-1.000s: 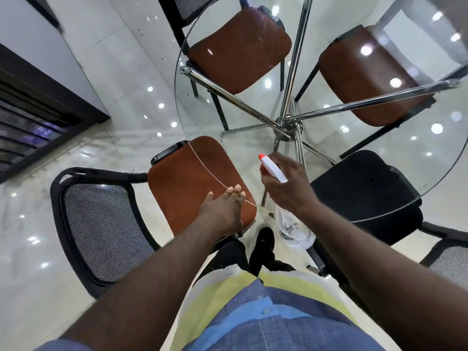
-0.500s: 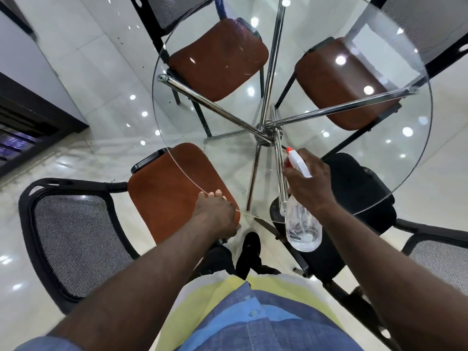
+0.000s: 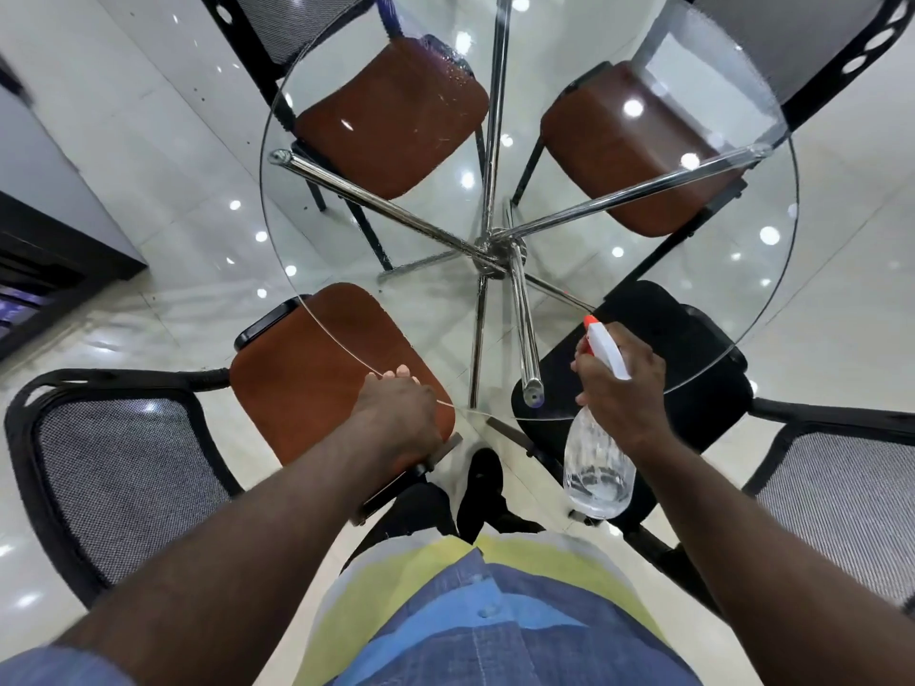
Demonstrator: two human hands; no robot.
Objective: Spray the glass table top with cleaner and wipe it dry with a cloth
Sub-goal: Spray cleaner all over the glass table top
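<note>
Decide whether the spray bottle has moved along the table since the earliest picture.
Yes. The spray bottle in the right hand has shifted rightward, away from the chrome hub and over the black chair.

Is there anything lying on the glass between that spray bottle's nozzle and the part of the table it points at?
Nothing visible. The right hand holds the spray bottle over the near rim of the glass table top, which is bare. The chairs and chrome legs show beneath the glass.
</note>
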